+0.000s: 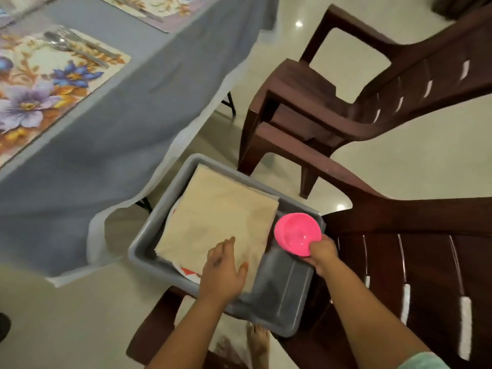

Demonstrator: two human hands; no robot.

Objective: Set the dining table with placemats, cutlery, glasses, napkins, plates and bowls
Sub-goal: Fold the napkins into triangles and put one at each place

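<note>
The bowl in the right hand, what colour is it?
Bright pink. The bowl shows best in the head view, the only view here.

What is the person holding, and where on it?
The right hand grips the pink bowl by its near rim. The left hand is open over the beige napkins, holding nothing.

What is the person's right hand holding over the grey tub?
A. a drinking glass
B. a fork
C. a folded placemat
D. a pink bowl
D: the right hand has its grip on the rim of the pink bowl, above the grey tub.
</note>
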